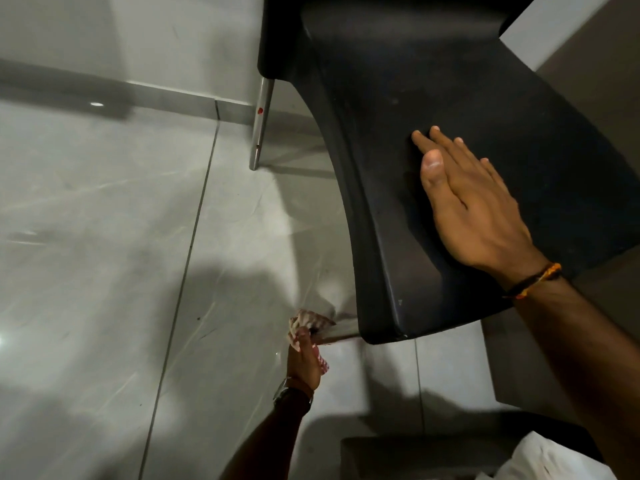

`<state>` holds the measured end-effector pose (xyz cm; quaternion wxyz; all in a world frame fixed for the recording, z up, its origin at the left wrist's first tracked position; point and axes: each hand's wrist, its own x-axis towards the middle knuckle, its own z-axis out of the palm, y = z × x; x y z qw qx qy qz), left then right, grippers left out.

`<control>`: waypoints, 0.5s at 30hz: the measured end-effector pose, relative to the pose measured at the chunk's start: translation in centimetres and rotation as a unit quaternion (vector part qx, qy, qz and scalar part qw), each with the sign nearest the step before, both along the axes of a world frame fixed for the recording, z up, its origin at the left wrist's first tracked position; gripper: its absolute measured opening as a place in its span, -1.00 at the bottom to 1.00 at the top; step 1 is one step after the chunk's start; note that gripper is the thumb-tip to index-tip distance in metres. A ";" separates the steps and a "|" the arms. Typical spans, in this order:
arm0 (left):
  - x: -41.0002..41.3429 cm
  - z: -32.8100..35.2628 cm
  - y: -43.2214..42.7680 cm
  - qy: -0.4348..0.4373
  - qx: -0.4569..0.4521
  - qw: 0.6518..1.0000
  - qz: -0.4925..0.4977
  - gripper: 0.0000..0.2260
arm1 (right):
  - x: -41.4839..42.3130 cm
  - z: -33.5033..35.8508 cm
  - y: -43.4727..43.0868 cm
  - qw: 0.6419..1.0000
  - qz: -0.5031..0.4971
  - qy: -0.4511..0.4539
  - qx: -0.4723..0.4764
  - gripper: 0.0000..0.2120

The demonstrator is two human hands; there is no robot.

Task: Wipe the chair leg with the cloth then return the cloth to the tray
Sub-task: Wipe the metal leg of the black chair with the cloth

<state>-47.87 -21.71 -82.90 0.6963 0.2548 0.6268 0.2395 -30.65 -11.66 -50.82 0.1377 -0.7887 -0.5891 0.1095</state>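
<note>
Under the front corner of the black plastic chair seat (450, 116), the left hand (304, 362) clutches a red-and-white checked cloth (310, 322) against the blurred metal chair leg (341, 330); wiping looks underway. The right hand (474, 209) lies flat and empty on the seat. No tray is visible, so the return remains.

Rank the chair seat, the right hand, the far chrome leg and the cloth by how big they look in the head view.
1. chair seat, by far the largest.
2. right hand, though it lies close to the camera.
3. far chrome leg, long but thin.
4. cloth, mostly bunched inside the left hand, so its full size is hidden.
</note>
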 end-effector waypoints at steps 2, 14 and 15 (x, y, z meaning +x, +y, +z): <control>-0.7 -1.3 0.5 -0.002 -0.032 0.999 -0.006 -0.36 | -0.1 0.0 -0.1 1.000 -0.001 0.001 0.001 -0.44; 0.1 8.0 0.9 -0.107 0.001 0.994 -0.002 0.10 | -0.3 0.3 0.1 1.000 -0.006 -0.007 -0.004 -0.43; 0.1 9.3 1.0 -0.117 -0.005 0.993 -0.005 0.12 | -0.3 0.3 0.1 1.000 -0.008 -0.010 -0.003 -0.44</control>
